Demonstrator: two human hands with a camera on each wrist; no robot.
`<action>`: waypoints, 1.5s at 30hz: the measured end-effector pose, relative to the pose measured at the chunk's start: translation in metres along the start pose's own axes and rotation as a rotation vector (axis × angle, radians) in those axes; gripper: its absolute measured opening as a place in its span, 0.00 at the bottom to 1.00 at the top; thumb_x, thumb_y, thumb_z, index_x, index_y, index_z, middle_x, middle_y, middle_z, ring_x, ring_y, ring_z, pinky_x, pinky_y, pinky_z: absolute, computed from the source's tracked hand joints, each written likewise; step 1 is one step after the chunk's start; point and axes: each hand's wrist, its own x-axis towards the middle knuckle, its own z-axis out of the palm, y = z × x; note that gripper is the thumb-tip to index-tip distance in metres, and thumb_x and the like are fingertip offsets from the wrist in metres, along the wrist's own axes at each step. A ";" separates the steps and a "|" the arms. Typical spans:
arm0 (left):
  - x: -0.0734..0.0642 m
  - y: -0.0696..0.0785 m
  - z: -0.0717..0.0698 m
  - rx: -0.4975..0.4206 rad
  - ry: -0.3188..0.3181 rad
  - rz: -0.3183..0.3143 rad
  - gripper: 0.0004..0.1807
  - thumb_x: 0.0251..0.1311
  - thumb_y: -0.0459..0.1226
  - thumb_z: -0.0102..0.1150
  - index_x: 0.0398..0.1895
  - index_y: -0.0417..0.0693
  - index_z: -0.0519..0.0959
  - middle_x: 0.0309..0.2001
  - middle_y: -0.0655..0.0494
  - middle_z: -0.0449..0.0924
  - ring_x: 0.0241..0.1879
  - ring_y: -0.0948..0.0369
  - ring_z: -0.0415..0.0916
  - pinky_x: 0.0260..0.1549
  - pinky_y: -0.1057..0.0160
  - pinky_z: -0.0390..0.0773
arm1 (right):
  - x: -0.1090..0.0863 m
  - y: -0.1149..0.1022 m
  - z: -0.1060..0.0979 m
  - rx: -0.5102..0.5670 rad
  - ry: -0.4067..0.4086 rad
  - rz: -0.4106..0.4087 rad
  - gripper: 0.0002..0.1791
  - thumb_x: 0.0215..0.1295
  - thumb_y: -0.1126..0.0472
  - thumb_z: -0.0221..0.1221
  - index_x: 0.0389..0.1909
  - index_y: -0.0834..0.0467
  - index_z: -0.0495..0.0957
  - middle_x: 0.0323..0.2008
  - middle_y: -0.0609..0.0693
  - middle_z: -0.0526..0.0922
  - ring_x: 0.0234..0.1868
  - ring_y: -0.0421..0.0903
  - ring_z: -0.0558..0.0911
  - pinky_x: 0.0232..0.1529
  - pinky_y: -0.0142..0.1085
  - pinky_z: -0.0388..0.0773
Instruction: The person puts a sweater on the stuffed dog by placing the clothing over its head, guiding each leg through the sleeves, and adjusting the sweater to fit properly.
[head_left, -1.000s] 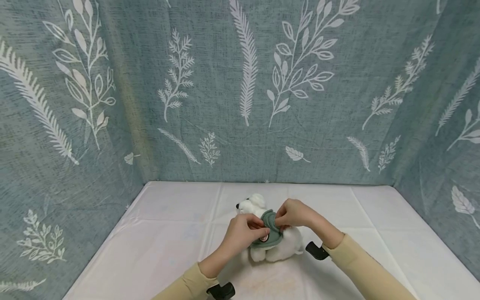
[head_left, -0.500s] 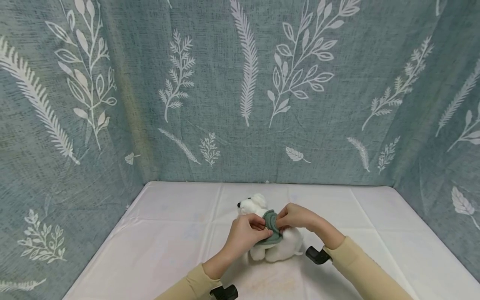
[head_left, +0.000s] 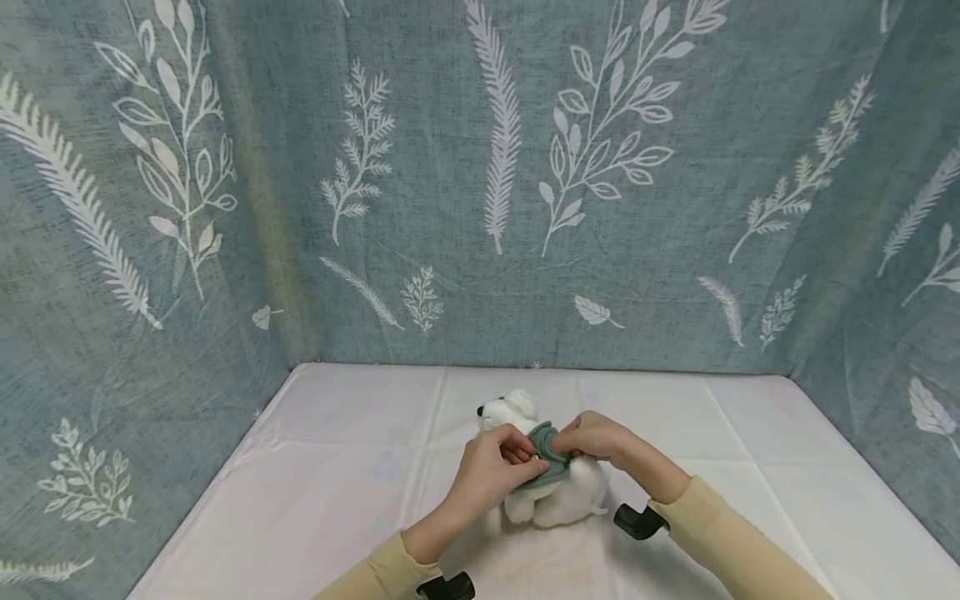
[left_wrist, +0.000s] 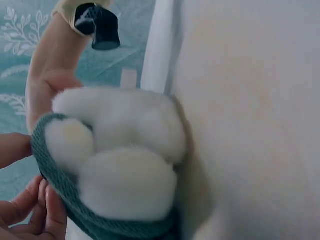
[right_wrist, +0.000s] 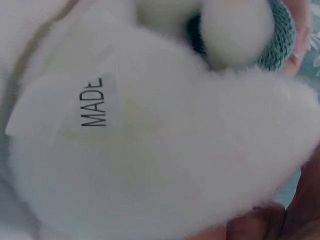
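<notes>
A white plush animal (head_left: pixel 566 500) with a black nose sits on the table, its head to the left. It wears a green knitted sweater (head_left: pixel 557 472). My left hand (head_left: pixel 491 471) pinches the sweater's near side between thumb and fingers. In the left wrist view, the fingertips (left_wrist: pixel 30 202) meet the edge of the green knit (left_wrist: pixel 60 182), with white fur bulging beneath. At the upper back, my right hand (head_left: pixel 603 437) pinches the sweater, its fingertips partly hidden. White fur (right_wrist: pixel 175 140) fills the right wrist view, along with a tag (right_wrist: pixel 95 102) reading "MADE".
A white cloth with fold lines covers the table (head_left: pixel 337 483). Blue-green curtains (head_left: pixel 450 208) with white leaf prints stand behind and at both sides. Black wrist devices (head_left: pixel 641 521) are worn under both sleeves (head_left: pixel 735 533).
The right hand has lowered slightly toward the plush animal's back. The left hand has shifted a little right, and the round patch on the sweater is now covered. The plush animal barely moves.
</notes>
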 end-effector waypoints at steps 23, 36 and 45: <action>0.002 0.000 0.007 0.067 -0.144 0.057 0.06 0.42 0.26 0.63 0.18 0.45 0.78 0.17 0.60 0.74 0.17 0.69 0.69 0.18 0.71 0.72 | 0.001 0.001 0.000 0.048 0.036 0.025 0.21 0.53 0.60 0.57 0.06 0.49 0.61 0.08 0.40 0.52 0.12 0.36 0.47 0.16 0.29 0.50; -0.004 -0.010 -0.006 0.134 -0.203 0.082 0.08 0.37 0.24 0.64 0.15 0.46 0.79 0.15 0.62 0.74 0.16 0.71 0.68 0.17 0.73 0.70 | 0.004 0.009 -0.001 0.219 0.025 0.091 0.14 0.51 0.61 0.57 0.09 0.50 0.71 0.09 0.40 0.62 0.13 0.34 0.57 0.17 0.25 0.55; -0.006 -0.010 -0.002 0.133 -0.165 0.054 0.06 0.49 0.34 0.65 0.22 0.46 0.77 0.20 0.62 0.74 0.20 0.70 0.70 0.21 0.72 0.72 | -0.006 0.003 -0.011 -0.025 -0.053 -0.050 0.09 0.58 0.62 0.57 0.19 0.53 0.78 0.14 0.42 0.66 0.18 0.37 0.62 0.24 0.29 0.62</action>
